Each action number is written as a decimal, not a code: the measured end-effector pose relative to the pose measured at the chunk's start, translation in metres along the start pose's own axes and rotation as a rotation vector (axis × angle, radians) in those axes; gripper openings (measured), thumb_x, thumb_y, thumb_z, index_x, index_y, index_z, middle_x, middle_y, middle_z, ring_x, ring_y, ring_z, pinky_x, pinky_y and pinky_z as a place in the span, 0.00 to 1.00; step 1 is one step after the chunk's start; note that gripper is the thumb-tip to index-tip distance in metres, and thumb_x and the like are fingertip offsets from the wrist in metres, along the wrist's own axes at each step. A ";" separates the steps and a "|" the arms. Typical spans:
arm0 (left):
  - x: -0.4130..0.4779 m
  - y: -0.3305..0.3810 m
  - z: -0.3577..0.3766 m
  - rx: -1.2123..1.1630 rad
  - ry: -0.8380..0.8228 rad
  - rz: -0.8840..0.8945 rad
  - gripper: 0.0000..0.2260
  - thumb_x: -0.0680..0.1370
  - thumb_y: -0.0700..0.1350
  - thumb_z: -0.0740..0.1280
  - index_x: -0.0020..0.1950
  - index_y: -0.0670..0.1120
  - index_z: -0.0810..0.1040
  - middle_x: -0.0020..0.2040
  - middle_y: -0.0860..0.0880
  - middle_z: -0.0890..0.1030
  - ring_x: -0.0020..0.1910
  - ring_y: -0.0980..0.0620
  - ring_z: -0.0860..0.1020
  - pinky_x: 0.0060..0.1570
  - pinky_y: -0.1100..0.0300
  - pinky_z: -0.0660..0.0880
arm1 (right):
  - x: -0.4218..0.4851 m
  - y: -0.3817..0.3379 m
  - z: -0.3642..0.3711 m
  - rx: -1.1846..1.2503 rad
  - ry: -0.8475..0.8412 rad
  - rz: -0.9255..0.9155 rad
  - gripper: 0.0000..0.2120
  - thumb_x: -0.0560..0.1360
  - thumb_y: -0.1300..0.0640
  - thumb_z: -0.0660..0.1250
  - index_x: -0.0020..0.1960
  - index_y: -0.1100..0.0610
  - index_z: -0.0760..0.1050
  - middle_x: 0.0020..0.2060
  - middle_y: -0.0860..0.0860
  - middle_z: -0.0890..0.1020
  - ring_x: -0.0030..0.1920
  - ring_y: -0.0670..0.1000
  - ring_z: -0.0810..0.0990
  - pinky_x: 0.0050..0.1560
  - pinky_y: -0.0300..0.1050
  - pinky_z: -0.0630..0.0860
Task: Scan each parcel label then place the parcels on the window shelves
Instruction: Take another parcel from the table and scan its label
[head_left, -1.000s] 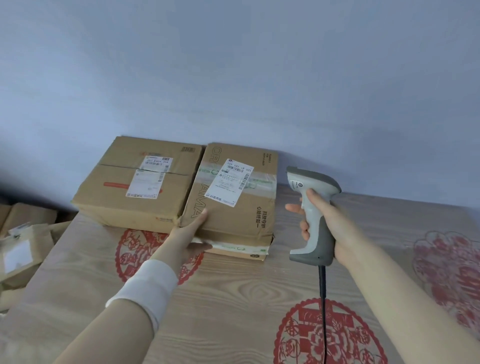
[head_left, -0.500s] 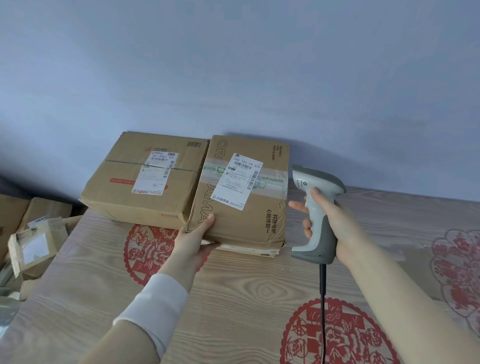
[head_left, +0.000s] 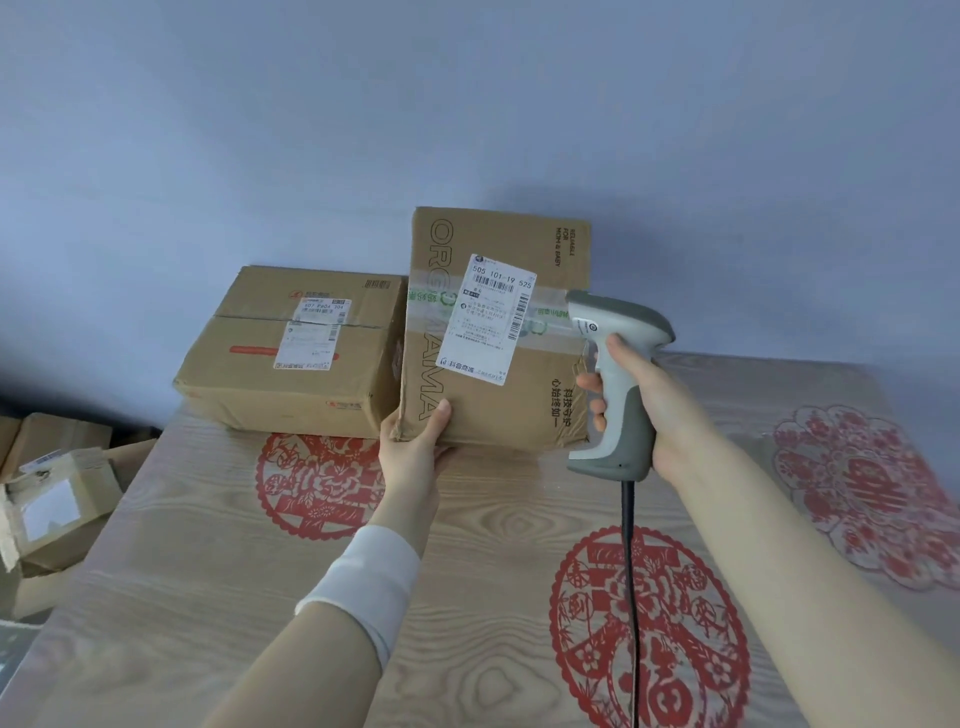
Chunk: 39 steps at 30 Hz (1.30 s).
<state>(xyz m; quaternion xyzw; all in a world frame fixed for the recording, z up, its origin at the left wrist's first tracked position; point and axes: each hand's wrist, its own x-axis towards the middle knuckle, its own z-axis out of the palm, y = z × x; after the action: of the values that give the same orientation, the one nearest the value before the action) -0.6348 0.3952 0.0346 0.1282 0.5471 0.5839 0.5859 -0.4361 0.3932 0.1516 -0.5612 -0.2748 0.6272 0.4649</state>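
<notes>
Right now the head view shows the scanning step in hand. The left hand grips the lower left corner of the tilted parcel, thumb on its front face and fingers tucked under, so the box stands propped up on the table with its white label facing the camera. The right hand is wrapped round the handle of the corded scanner, whose nose sits just beside the parcel's right edge (not squarely on the barcode, as far as I can judge). A second parcel lies flat to the left, touching the tilted one. Next, I reckon, the scanner has to be aimed at the barcode and triggered; after that comes carrying the box to the window shelves, which are out of view.
</notes>
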 end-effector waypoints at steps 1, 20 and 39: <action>-0.006 0.003 0.000 -0.015 -0.034 0.006 0.25 0.72 0.41 0.73 0.67 0.44 0.69 0.56 0.45 0.81 0.49 0.50 0.82 0.52 0.49 0.79 | -0.011 -0.002 0.002 -0.007 0.014 -0.018 0.15 0.78 0.50 0.64 0.57 0.59 0.72 0.28 0.50 0.82 0.22 0.46 0.72 0.25 0.38 0.71; -0.096 0.055 -0.008 -0.082 -0.234 0.195 0.25 0.71 0.39 0.74 0.65 0.48 0.69 0.60 0.46 0.79 0.58 0.47 0.79 0.50 0.53 0.78 | -0.167 -0.042 0.063 -0.172 0.179 -0.345 0.11 0.75 0.54 0.69 0.39 0.61 0.75 0.26 0.51 0.76 0.23 0.48 0.71 0.26 0.40 0.69; -0.122 0.069 0.007 -0.121 -0.229 0.302 0.24 0.70 0.39 0.75 0.62 0.50 0.70 0.58 0.47 0.79 0.58 0.47 0.78 0.56 0.47 0.76 | -0.200 -0.073 0.057 -0.180 0.085 -0.401 0.10 0.76 0.55 0.67 0.42 0.62 0.76 0.25 0.51 0.77 0.22 0.48 0.72 0.24 0.39 0.70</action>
<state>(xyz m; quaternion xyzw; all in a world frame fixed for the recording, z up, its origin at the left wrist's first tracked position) -0.6330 0.3176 0.1518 0.2390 0.4152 0.6784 0.5569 -0.4830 0.2557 0.3167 -0.5603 -0.4161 0.4710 0.5395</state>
